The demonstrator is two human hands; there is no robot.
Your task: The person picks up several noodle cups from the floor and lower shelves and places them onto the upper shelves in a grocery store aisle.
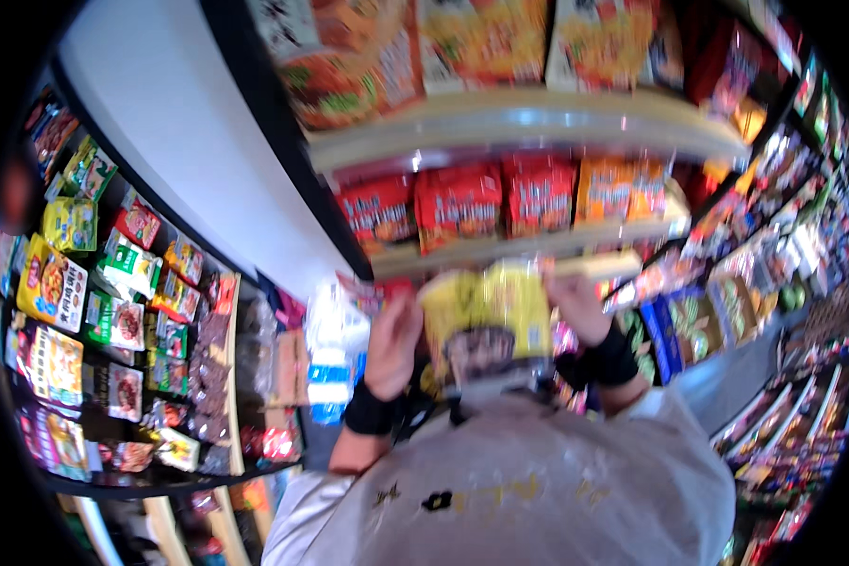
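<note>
Between my two hands is yellow plastic food packaging [495, 301] with a dark picture on its lower front; blur hides whether it is one bag or two side by side. My left hand [394, 347] grips its left edge, and my right hand [576, 308] has the right edge. It is held in front of my chest, below a shelf of red snack bags [460, 205] and orange bags [619, 189]. Black bands circle both wrists.
Large printed food bags [484, 42] stand on the upper shelf [530, 127]. A white panel [177, 134] separates it from a left rack with many packets [117, 322]. Blue-and-white plastic-wrapped goods [332, 368] sit left of my hand. More goods line the right shelves [806, 417].
</note>
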